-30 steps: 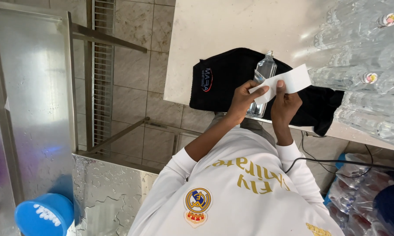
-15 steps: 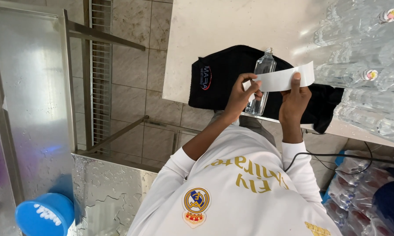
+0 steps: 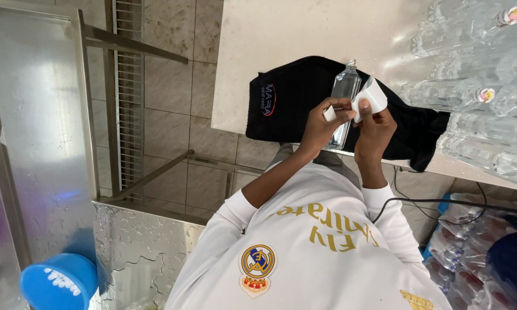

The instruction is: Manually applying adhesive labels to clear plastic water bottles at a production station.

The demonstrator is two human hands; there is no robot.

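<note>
A clear, glossy plastic bottle (image 3: pixel 343 97) and a matt white paper strip (image 3: pixel 371 97) are held over a matt black woven cloth (image 3: pixel 296 97). The pale tabletop (image 3: pixel 293 34) is finished smooth with a slight sheen. At left, brushed metal panels (image 3: pixel 40 115) are seen, wet and reflective.

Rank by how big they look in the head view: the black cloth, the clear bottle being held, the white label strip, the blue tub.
1. black cloth
2. blue tub, partly cut off and nearer the camera, so unsure
3. clear bottle
4. white label strip
</note>
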